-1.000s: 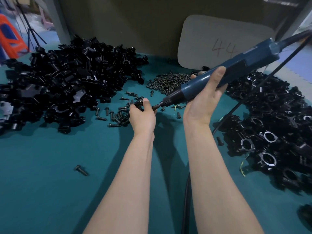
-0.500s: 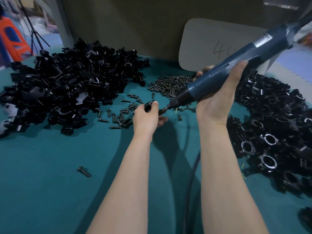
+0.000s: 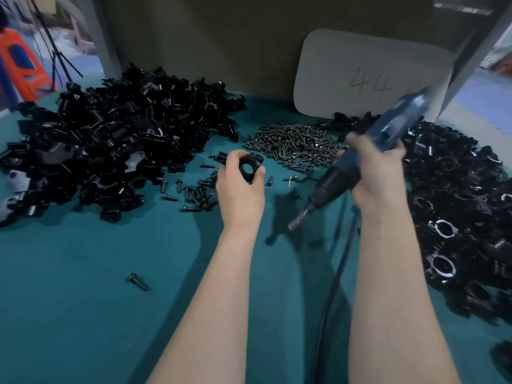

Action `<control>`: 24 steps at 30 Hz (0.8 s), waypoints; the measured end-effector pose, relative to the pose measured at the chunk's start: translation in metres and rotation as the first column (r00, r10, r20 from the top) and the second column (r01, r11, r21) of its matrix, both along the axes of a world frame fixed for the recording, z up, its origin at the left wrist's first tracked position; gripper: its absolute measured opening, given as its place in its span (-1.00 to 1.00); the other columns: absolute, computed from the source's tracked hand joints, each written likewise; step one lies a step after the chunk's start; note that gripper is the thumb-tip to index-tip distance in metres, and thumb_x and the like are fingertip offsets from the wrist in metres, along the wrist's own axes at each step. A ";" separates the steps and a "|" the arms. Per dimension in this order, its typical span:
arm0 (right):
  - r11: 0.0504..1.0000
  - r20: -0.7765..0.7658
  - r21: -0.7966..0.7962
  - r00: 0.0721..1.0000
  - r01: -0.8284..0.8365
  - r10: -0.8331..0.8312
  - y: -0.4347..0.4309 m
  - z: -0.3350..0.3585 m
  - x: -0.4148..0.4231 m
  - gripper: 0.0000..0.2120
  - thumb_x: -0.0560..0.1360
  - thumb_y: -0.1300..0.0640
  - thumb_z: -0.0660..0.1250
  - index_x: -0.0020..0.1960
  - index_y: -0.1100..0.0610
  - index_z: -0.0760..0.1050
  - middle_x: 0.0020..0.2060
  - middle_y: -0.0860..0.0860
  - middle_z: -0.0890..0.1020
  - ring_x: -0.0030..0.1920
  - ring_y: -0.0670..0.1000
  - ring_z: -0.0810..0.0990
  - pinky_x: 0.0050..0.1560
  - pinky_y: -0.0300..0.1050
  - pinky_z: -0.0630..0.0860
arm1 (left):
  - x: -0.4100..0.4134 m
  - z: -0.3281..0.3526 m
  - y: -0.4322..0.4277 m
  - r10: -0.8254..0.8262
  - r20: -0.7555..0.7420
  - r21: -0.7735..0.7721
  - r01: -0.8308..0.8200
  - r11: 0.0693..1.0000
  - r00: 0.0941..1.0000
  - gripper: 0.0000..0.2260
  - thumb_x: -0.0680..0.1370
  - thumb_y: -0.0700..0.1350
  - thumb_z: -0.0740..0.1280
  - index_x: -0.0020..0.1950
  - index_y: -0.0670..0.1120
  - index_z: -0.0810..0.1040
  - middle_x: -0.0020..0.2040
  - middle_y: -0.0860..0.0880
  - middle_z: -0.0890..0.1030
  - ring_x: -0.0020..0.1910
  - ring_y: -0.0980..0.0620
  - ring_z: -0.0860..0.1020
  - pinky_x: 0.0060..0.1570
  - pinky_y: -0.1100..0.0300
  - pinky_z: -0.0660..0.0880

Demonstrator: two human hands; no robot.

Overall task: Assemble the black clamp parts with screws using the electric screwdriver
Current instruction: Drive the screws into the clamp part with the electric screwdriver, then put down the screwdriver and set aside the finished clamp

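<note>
Left hand (image 3: 239, 187) pinched a clamp (image 3: 256, 161); right hand (image 3: 379, 173) gripped the screwdriver (image 3: 331, 184), bit clear, best aligned squarely before driving.

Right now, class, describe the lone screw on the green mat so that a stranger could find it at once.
Start at the big pile of black clamp parts on the left of the green mat. Come toward the viewer onto bare mat, left of the left forearm, to a dark screw. Unlike the scattered screws near the left hand, it lies quite alone.

Teal-topped table (image 3: 83, 300), drab wall (image 3: 221, 37) behind
</note>
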State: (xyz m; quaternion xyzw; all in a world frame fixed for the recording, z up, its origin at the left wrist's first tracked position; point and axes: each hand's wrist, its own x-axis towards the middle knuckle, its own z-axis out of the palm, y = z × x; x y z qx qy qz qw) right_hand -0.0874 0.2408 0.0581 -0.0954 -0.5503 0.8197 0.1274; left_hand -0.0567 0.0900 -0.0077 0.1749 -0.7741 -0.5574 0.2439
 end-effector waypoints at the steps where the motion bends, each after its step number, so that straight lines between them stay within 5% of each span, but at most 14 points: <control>1: 0.991 0.052 0.134 0.998 -0.030 0.023 0.002 -0.008 -0.004 -0.31 0.48 0.35 0.34 0.47 0.16 0.04 0.03 0.09 0.49 -0.20 0.00 0.57 -0.16 -0.16 0.61 | 0.000 0.000 0.002 -0.017 0.007 -0.007 0.018 1.000 1.000 -0.80 0.56 -0.13 0.36 0.17 0.02 0.47 0.09 0.00 0.43 -0.05 0.03 0.47 -0.19 0.50 0.28; 6: 0.856 0.271 0.498 0.963 -0.139 -0.001 -0.010 -0.039 -0.014 -0.21 0.46 0.26 0.41 0.51 0.10 0.01 0.21 0.12 0.48 0.12 0.16 0.55 0.17 0.07 0.53 | 0.001 -0.002 0.004 -0.059 0.055 -0.066 0.062 0.996 0.997 -0.72 0.57 -0.13 0.34 0.26 0.07 0.47 0.15 0.00 0.35 -0.07 0.01 0.50 -0.05 0.26 0.34; 9: 0.695 0.256 0.713 0.956 -0.088 -0.141 -0.012 -0.051 -0.019 -0.22 0.47 0.09 0.41 0.51 0.10 0.01 0.25 0.11 0.49 0.21 0.19 0.48 0.15 -0.09 0.40 | 0.002 -0.003 0.007 -0.080 0.046 -0.107 0.085 0.991 0.996 -0.60 0.56 -0.04 0.36 0.37 0.10 0.34 0.03 0.07 0.46 -0.05 0.05 0.45 -0.05 0.19 0.35; 13: 0.507 0.276 0.854 0.927 -0.116 -0.253 -0.018 -0.060 -0.018 -0.30 0.52 0.00 0.31 0.51 0.17 0.03 0.33 0.22 0.38 0.32 0.27 0.33 0.28 0.05 0.30 | 0.004 -0.003 0.010 -0.055 -0.020 -0.070 0.054 0.996 0.998 -0.73 0.56 0.01 0.35 0.22 0.04 0.41 -0.19 0.18 0.50 -0.18 0.01 0.56 -0.17 0.16 0.39; 16: 0.407 0.271 0.902 0.924 -0.146 -0.269 -0.023 -0.053 -0.017 -0.43 0.56 0.02 0.25 0.47 0.19 0.14 0.40 0.23 0.24 0.36 0.25 0.21 0.30 0.02 0.23 | 0.003 -0.001 0.011 -0.058 -0.077 -0.038 0.055 0.998 0.995 -0.78 0.58 -0.05 0.34 0.22 0.05 0.51 -0.06 0.10 0.57 -0.17 0.08 0.54 -0.10 0.26 0.42; 18: 0.409 0.221 0.906 0.947 -0.110 -0.233 -0.020 -0.045 -0.015 -0.54 0.58 0.01 0.20 0.42 0.15 0.27 0.37 0.19 0.32 0.35 0.22 0.25 0.28 -0.03 0.23 | 0.001 0.000 0.018 -0.092 -0.103 -0.024 0.090 0.996 0.990 -0.81 0.59 -0.12 0.31 0.20 0.03 0.57 0.09 0.03 0.58 -0.07 0.06 0.54 -0.11 0.47 0.38; 20: 0.509 0.136 0.860 0.980 -0.043 -0.148 -0.013 -0.033 -0.009 -0.63 0.60 -0.04 0.17 0.31 0.13 0.43 0.18 0.10 0.52 0.26 0.14 0.42 0.20 -0.08 0.31 | 0.000 0.005 0.034 -0.147 -0.113 -0.030 0.145 0.989 0.983 -0.82 0.60 -0.19 0.28 0.15 -0.02 0.61 0.14 -0.01 0.56 0.02 0.03 0.54 -0.10 0.58 0.34; 22: 0.653 0.087 0.757 0.995 -0.040 -0.040 -0.002 -0.019 0.002 -0.67 0.59 -0.08 0.18 0.15 0.12 0.54 -0.06 0.00 0.59 0.08 0.04 0.56 0.13 -0.08 0.45 | -0.001 0.016 0.058 -0.225 -0.125 -0.040 0.221 0.974 0.966 -0.81 0.60 -0.22 0.27 0.13 -0.06 0.61 0.14 -0.02 0.56 0.06 0.03 0.54 0.01 0.48 0.39; 24: 0.663 0.009 0.748 0.999 0.029 -0.054 0.018 -0.007 0.014 -0.75 0.57 -0.01 0.24 0.09 0.11 0.58 -0.14 -0.05 0.59 -0.02 -0.02 0.58 0.08 -0.15 0.49 | -0.001 0.031 0.088 -0.308 -0.161 -0.056 0.303 0.951 0.938 -0.81 0.59 -0.23 0.26 0.13 -0.08 0.61 0.11 -0.02 0.58 0.06 0.03 0.54 0.08 0.29 0.43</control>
